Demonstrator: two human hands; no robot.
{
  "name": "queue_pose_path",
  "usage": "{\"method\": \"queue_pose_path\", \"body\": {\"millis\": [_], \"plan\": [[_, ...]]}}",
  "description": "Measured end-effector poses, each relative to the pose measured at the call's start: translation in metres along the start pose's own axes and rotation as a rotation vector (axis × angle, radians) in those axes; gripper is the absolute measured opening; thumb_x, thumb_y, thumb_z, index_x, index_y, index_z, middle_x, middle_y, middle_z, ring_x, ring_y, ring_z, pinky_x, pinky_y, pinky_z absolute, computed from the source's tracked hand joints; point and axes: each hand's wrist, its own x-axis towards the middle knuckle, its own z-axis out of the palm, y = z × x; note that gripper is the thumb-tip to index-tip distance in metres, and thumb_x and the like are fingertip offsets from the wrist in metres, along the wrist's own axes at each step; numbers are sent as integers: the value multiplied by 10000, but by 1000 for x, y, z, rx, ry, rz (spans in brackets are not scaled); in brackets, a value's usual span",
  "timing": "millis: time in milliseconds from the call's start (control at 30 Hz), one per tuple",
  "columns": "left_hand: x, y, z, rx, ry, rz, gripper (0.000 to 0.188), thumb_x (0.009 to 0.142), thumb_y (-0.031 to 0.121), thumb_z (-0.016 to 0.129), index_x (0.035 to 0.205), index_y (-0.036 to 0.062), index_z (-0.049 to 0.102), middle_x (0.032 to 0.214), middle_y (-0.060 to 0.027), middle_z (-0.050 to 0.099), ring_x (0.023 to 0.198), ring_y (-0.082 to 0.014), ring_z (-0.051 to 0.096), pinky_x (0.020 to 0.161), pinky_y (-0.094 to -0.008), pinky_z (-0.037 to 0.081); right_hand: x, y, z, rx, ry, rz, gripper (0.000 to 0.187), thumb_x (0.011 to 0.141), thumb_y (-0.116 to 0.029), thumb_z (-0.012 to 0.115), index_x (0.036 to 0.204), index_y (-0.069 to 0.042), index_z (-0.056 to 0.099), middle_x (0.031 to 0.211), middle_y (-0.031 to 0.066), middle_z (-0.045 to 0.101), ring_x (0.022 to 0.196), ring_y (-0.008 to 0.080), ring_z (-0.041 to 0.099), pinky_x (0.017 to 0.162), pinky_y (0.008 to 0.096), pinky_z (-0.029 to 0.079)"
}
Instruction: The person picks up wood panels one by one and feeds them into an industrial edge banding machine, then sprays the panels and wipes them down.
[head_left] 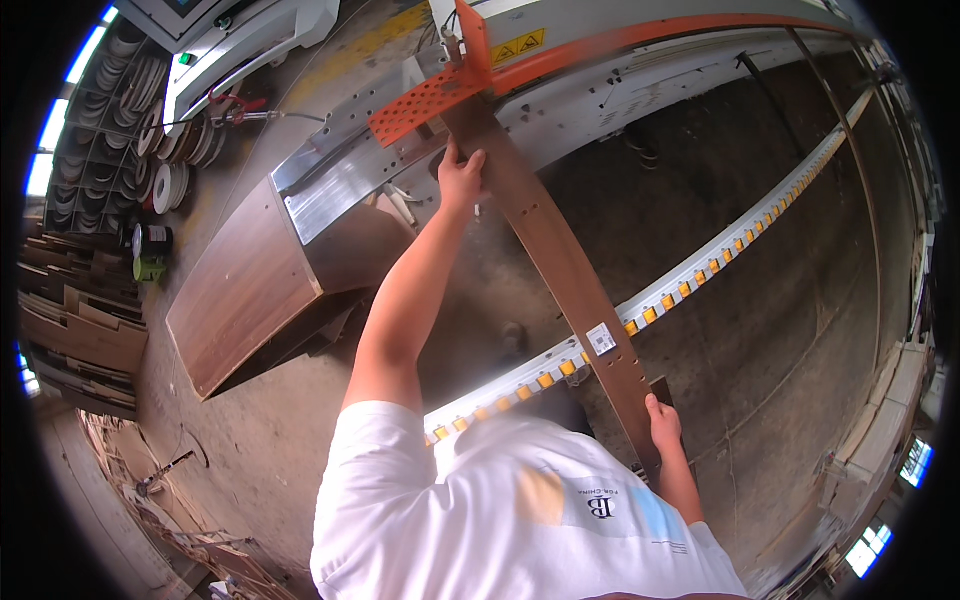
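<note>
A long brown wooden board [560, 262] with drilled holes and a white label [601, 339] stretches from the machine towards my right side. Its far end passes beneath an orange perforated guard [425, 103]. My left hand [460, 180] grips the board's left edge close to that guard; the fingers under it are hidden. Near the board's close end, my right hand [664, 424] holds the right edge, thumb on top. A small dark brown piece [659, 388] shows beside this hand; whether it is separate, I cannot tell. Midway, the board crosses a white rail with yellow rollers [668, 301].
A wood-panelled chute [250, 300] with a metal plate [325, 205] stands left of my left arm. The machine's long orange strip [610, 48] runs off to the far right. Coiled edging rolls [172, 188] fill racks at the left, above stacked panels [80, 325].
</note>
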Motion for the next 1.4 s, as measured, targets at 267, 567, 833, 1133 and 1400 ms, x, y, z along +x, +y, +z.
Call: {"method": "queue_pose_path", "body": {"millis": [267, 567, 833, 1133, 1400], "plan": [[16, 6, 60, 52, 15, -75, 761, 948, 181, 675, 1589, 223, 267, 814, -4, 632, 588, -109, 585, 526, -329, 548, 37, 15, -37, 10, 92, -60, 716, 946, -663, 472, 1009, 8, 716, 943, 253, 702, 972, 369, 686, 853, 415, 492], [53, -9, 132, 71, -92, -74, 686, 946, 207, 672, 1543, 226, 335, 898, -31, 657, 666, -161, 639, 557, -334, 525, 54, -14, -88, -27, 549, -142, 475, 906, -496, 640, 1097, -62, 674, 1160, 154, 685, 1124, 342, 624, 969, 433, 468], [54, -27, 146, 296, -345, -81, 577, 981, 281, 641, 1495, 139, 418, 1026, -48, 682, 827, -154, 664, 666, -311, 502, -58, -2, -8, 75, 710, -385, 369, 873, -311, 693, 1161, -85, 645, 1233, 135, 655, 1158, 342, 596, 995, 442, 461], [-185, -48, 155, 130, -809, -67, 204, 1010, 230, 621, 978, 36, 673, 776, -38, 660, 629, -84, 582, 585, -225, 485, -209, 172, 260, 451, -119, 308, 542, 918, -528, 594, 1207, -79, 686, 1120, 188, 699, 1064, 336, 653, 918, 400, 502], [-349, -78, 118, 583, -1277, 13, 308, 970, 272, 684, 785, 34, 621, 604, 25, 557, 573, -49, 484, 540, -231, 391, -229, 208, 404, 827, 67, 172, 523, 960, -533, 547, 1200, -95, 702, 1134, 165, 712, 1059, 285, 667, 919, 391, 506]]}}
